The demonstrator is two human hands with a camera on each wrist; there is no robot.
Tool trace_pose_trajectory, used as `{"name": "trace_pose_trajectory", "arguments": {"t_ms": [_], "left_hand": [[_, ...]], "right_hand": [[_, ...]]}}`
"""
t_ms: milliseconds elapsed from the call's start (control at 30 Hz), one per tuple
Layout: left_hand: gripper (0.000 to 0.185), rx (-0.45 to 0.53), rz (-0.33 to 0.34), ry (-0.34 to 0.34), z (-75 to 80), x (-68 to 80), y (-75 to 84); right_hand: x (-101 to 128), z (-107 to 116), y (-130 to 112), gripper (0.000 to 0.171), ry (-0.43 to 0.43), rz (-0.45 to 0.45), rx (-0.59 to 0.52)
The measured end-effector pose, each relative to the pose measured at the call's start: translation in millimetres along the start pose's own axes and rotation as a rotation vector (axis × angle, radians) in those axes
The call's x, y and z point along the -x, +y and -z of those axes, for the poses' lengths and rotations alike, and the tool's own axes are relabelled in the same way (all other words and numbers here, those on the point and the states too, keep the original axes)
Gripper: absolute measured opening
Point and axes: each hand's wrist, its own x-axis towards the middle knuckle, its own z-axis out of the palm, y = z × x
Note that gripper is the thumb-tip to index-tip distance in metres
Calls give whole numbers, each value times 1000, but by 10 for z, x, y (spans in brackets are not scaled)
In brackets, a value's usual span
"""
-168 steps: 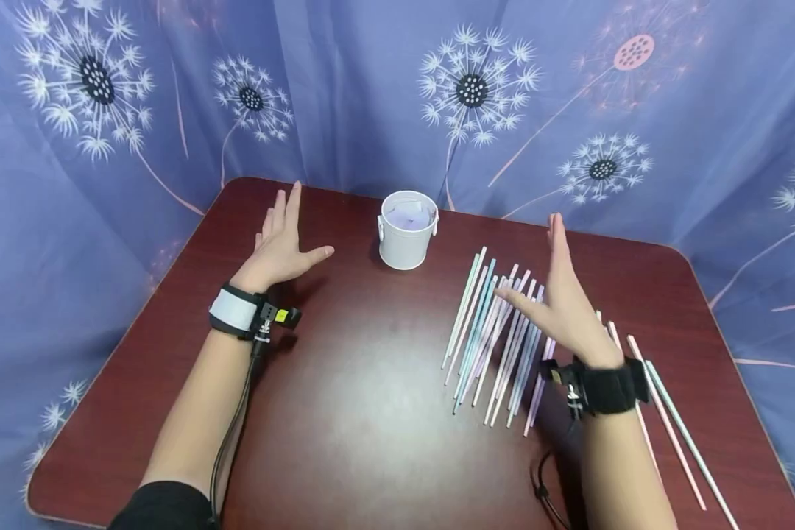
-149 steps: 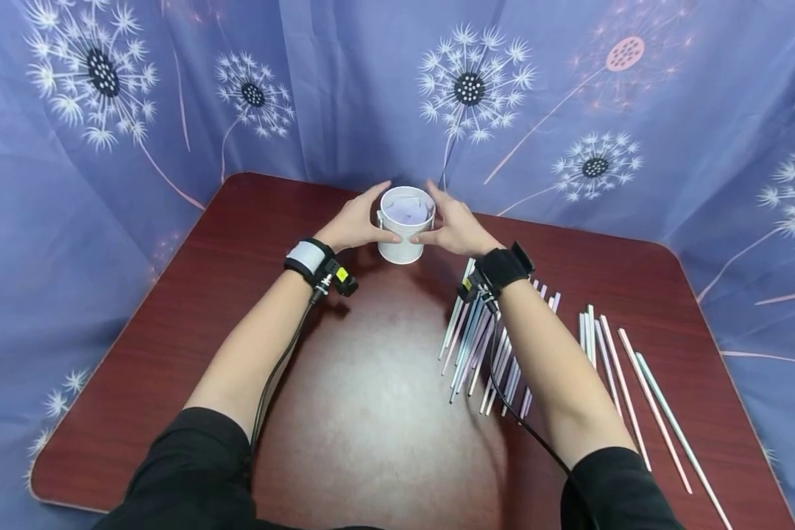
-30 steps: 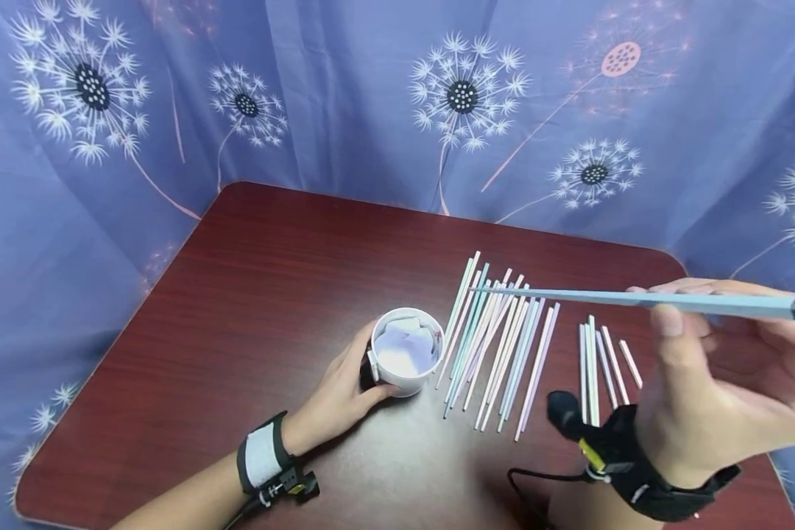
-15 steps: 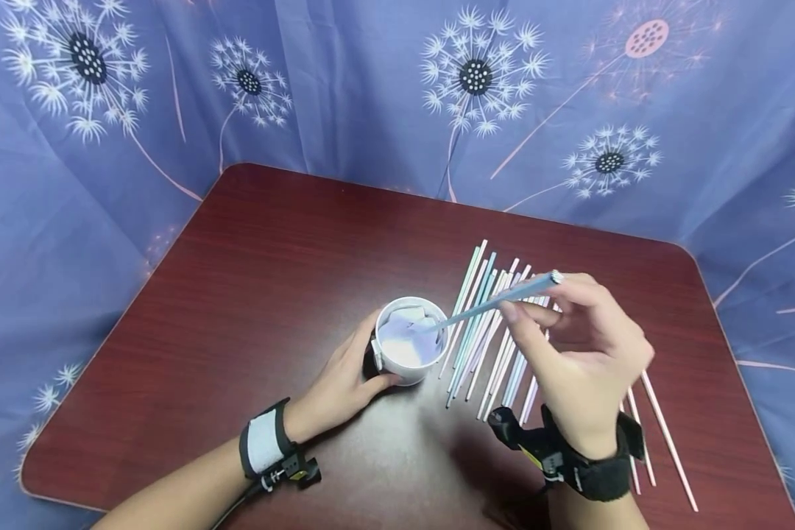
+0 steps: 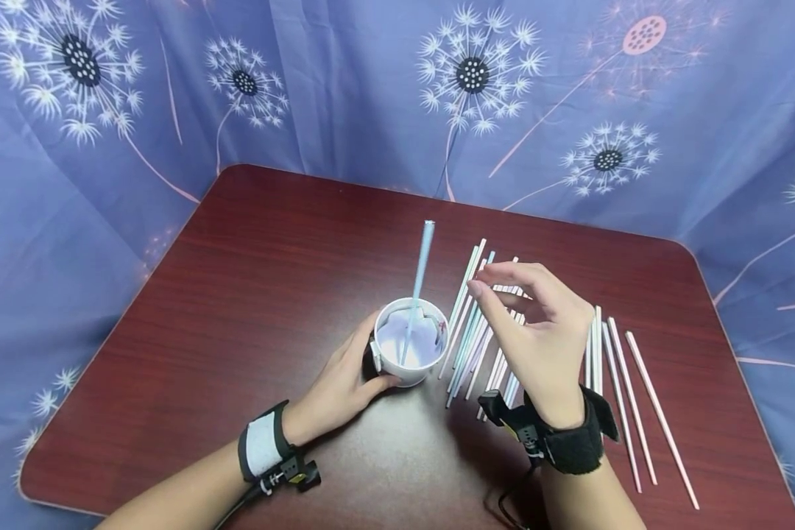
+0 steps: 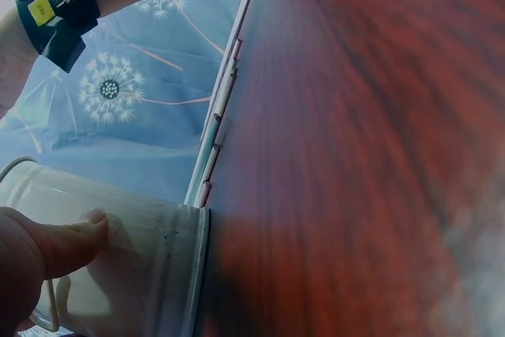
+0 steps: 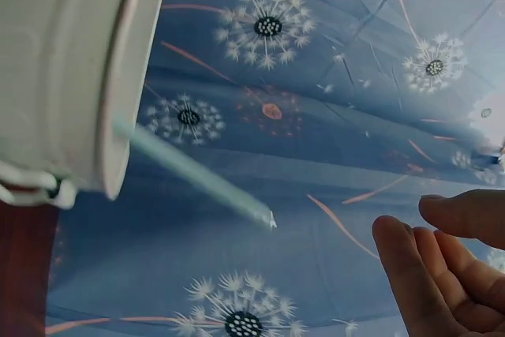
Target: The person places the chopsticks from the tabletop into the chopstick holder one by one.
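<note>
My left hand (image 5: 344, 383) grips a small white bucket (image 5: 404, 375) near the middle of the table, its thumb along the front side. Paper-like pale lining shows inside the bucket. A slim light blue stick (image 5: 422, 265) with a shiny tip leans in it, its upper part rising well above the rim. Off to the right, my right hand (image 5: 536, 324) hovers over the loose sticks, thumb and fingertips apart with nothing between them. The right wrist view shows that stick (image 7: 201, 177) poking out of the bucket (image 7: 71, 69), away from the fingers (image 7: 410, 274).
Several pastel sticks (image 5: 467, 324) lie in a loose bundle right of the bucket, partly under the right hand. More sticks (image 5: 659, 412) lie apart on the table's right side. A blue dandelion-print curtain (image 5: 351, 96) hangs behind the dark red table (image 5: 271, 258).
The bucket has come from the back of the table toward the middle. My right hand has brought the light blue stick leftward into it, let go and drawn back a little.
</note>
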Motion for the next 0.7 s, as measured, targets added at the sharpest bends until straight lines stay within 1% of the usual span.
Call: {"name": "trace_pose_trajectory", "arguments": {"t_ms": [67, 200, 333, 400, 500, 600, 700], "left_hand": [[100, 0, 2, -4, 0, -3, 3], [101, -7, 3, -4, -8, -3, 3], [101, -3, -4, -11, -14, -14, 10], [101, 8, -4, -13, -13, -18, 11], [102, 17, 0, -4, -13, -19, 10], [102, 11, 0, 8, -17, -19, 9], [102, 10, 3, 1, -29, -19, 13]], "right_hand": [[-8, 15, -17, 18, 2, 8, 9], [3, 48, 43, 18, 3, 15, 24], [-15, 69, 22, 15, 12, 24, 86], [-37, 74, 3, 13, 17, 37, 135], [-61, 98, 61, 12, 35, 68, 200], [-81, 163, 194, 15, 65, 117, 295], [-97, 292, 363, 16, 122, 159, 420]]}}
